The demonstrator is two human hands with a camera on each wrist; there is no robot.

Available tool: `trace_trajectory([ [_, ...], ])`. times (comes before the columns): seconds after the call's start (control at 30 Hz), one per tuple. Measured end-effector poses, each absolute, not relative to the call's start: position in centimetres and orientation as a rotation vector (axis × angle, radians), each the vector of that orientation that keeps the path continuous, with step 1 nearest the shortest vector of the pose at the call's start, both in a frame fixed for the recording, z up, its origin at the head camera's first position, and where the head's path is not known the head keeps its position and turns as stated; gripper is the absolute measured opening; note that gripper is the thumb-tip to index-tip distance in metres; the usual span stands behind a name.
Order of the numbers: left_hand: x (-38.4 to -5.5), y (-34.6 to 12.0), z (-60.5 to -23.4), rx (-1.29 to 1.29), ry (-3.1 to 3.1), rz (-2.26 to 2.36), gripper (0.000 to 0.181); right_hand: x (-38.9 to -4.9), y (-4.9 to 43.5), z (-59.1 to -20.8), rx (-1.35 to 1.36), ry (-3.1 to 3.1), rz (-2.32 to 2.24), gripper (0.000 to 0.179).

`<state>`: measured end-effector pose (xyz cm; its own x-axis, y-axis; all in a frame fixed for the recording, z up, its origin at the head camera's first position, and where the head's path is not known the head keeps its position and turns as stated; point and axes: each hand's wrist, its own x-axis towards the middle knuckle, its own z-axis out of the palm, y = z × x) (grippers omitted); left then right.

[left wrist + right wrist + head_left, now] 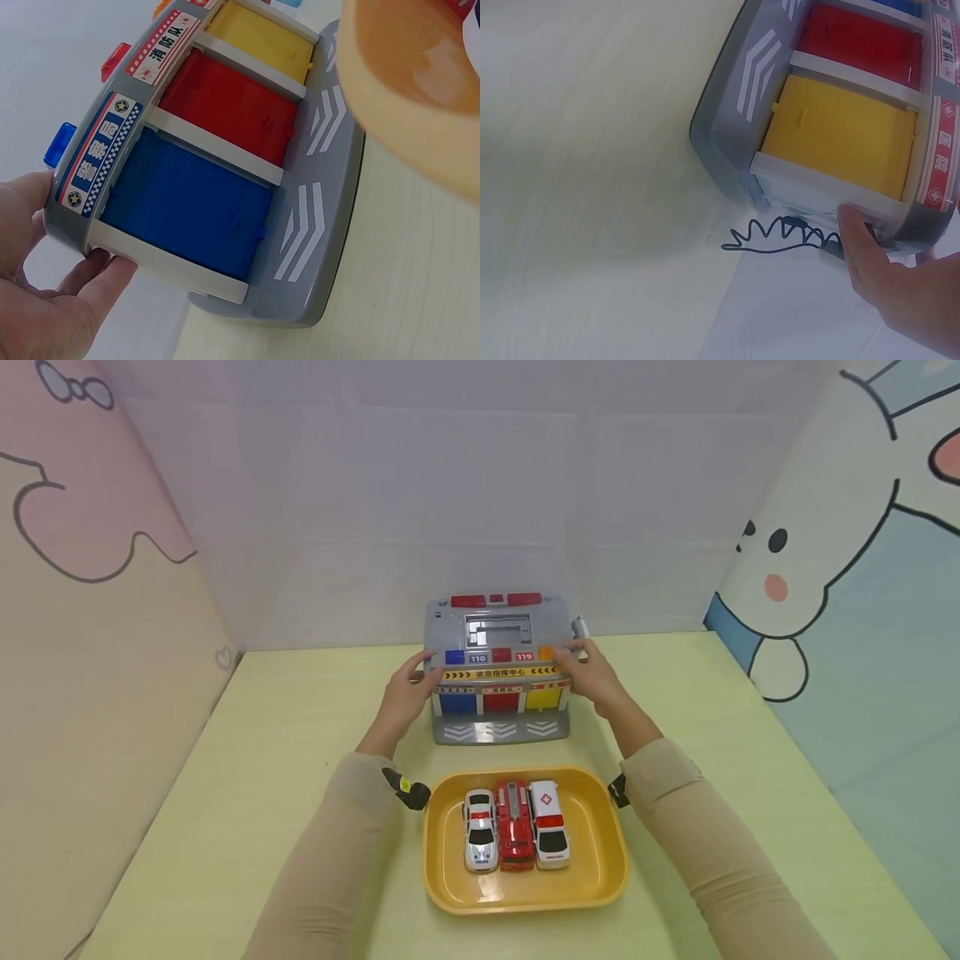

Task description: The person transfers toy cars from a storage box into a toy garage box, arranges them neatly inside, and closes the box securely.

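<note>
A grey toy garage [450, 631] with blue, red and yellow doors stands at the back of the table, its doors facing me. My left hand [405, 697] grips its left end beside the blue door [191, 202], with the thumb at the roof edge and fingertips against the side wall. At the opposite end, my right hand [596, 681] holds the garage near the yellow door [840, 135], one fingertip pressed to the side. All three doors are down. The rear of the garage is hidden.
Between my forearms lies a yellow tray [525, 906] with a toy police car [481, 837], a red fire truck [514, 835] and a toy ambulance [551, 837]. A dark coiled cord [769, 249] hangs by the garage's right side. A pale wall [480, 485] rises behind.
</note>
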<state>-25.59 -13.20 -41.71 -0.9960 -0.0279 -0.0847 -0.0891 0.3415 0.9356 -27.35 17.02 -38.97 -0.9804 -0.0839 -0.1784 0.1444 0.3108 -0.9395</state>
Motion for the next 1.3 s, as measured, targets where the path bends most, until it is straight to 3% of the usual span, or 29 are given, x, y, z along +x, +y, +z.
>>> trace_trajectory([
  [0.7, -25.7, -12.5, -41.9, -0.121, 2.542, 1.732, 0.051, -27.5, 17.3, -39.3, 0.104, 2.409, -1.716, 0.054],
  [1.3, -25.7, -12.6, -41.9, -0.095, 2.542, 1.744, 0.050, -25.9, 18.6, -39.0, -0.087, 2.301, -1.747, 0.064],
])
